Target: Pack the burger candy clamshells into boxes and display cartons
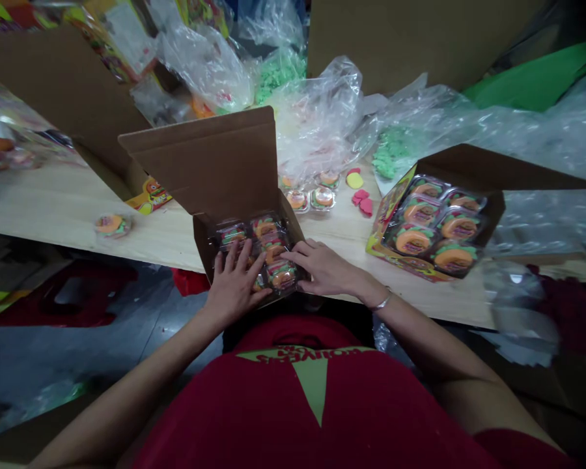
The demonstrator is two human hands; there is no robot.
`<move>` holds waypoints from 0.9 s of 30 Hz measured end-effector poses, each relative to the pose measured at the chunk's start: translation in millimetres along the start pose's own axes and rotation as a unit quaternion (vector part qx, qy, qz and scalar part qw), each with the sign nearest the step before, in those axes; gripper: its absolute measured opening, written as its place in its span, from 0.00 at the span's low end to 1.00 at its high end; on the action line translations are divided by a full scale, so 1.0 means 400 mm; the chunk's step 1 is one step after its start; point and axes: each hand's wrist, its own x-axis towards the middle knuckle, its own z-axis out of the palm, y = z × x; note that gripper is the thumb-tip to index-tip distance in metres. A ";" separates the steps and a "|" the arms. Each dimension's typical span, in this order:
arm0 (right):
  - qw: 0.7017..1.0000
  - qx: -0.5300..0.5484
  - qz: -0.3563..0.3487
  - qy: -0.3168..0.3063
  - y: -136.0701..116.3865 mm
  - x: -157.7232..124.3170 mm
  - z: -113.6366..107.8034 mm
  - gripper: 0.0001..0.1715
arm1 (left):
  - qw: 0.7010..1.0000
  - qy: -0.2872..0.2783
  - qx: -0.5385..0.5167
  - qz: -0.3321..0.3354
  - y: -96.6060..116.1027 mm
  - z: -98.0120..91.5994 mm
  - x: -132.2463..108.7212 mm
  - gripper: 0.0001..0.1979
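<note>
Head view: the left hand (237,280) has its fingers spread wide, laid over the burger packs (282,279) inside the middle box (295,225). The right hand (327,267) is at that box's right side, fingers close together and bent, tips over the packs on that side; can't tell if it's actually pinching anything.

Count time: four packs show pretty clearly in there, plus bits of others under the left hand, so no exact number from me. The box's lid (215,156) is standing up. The right box (405,264) is open too and easier: six packs, two columns of three, each a toy-looking burger in clear plastic. One lone pack (111,225) sits on the table (43,202) to the left, and about four more sit by the clear plastic bag (317,117), next to one yellow piece (354,180) and some pinkish-red pieces (364,203).
</note>
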 end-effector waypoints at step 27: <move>0.962 0.141 0.049 0.228 0.093 0.010 0.021 0.18 | 0.999 -0.042 -0.005 -0.001 -0.006 -0.011 0.066 0.47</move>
